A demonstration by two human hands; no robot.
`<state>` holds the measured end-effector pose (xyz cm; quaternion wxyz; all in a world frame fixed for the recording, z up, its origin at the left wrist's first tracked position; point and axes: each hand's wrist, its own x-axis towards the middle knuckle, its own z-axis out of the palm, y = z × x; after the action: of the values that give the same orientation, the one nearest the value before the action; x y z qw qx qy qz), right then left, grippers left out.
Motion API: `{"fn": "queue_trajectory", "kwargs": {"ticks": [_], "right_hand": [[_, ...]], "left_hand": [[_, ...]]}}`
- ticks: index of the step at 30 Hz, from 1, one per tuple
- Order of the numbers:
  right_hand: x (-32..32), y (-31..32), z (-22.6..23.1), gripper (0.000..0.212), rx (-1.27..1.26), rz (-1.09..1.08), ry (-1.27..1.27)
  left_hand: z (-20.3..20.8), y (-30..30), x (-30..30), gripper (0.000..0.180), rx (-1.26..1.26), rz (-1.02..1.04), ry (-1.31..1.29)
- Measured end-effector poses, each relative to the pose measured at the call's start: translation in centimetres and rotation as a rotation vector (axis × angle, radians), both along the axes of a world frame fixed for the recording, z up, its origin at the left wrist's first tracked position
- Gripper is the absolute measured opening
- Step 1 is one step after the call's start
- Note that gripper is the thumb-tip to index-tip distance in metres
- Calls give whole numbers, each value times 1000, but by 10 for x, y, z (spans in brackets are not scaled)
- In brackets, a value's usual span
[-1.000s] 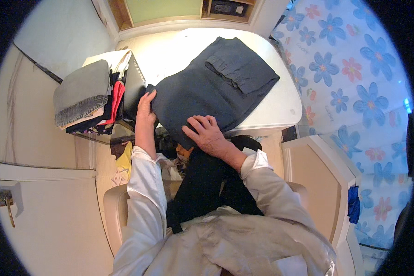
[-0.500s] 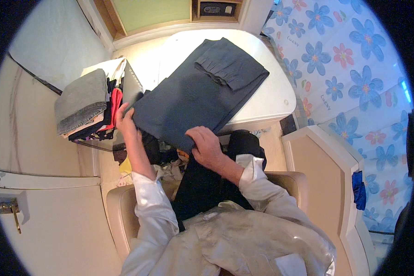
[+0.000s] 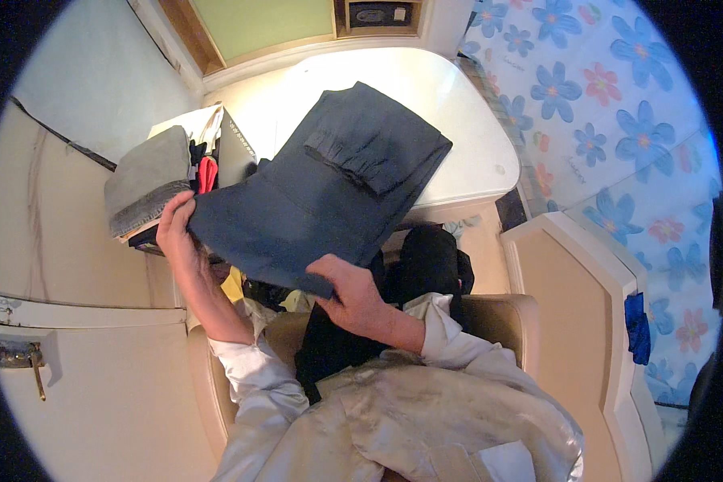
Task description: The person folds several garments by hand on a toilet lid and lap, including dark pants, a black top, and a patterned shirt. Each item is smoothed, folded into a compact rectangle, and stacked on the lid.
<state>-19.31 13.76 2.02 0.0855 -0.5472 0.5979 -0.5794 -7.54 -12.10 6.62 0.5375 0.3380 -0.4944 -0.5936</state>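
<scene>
Dark garment [image 3: 273, 213], folded, lies with its far part on a white surface [image 3: 474, 173] and its near part held out over the person's black-clad lap [image 3: 337, 345]. Nearest, pale sleeves [image 3: 257, 381] reach forward past a beige chair [image 3: 510, 321]. The right hand [image 3: 353, 297] grips the garment's near edge, thumb and fingers closed on the cloth. A little farther out, the left hand [image 3: 178, 229] pinches the left near corner between thumb and fingers. Yellow cloth [image 3: 233, 283] shows below that edge. Just beyond the left hand stands a stack of folded clothes, with a grey piece [image 3: 149, 169] on top and a red one [image 3: 207, 173] near its right side. A gathered cuff [image 3: 345, 165] lies folded on the garment's far part. Off to the right hangs a flowered curtain [image 3: 643, 145]; farthest, beyond the surface, is a green panel [image 3: 265, 28].
</scene>
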Motion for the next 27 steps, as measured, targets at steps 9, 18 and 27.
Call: {"fn": "queue_trajectory", "kwargs": {"ticks": [9, 18, 27], "right_hand": [[-46, 0, 16, 18, -70, -92, -143], [-41, 12, 23, 31, 52, 239, 45], [-44, 24, 21, 38, 92, 292, 75]], "left_hand": [[2, -15, -48, 14, -4, -158, -86], [-47, 25, 10, 20, 195, 12, 226], [-51, 50, 49, 16, 237, -5, 135]]}}
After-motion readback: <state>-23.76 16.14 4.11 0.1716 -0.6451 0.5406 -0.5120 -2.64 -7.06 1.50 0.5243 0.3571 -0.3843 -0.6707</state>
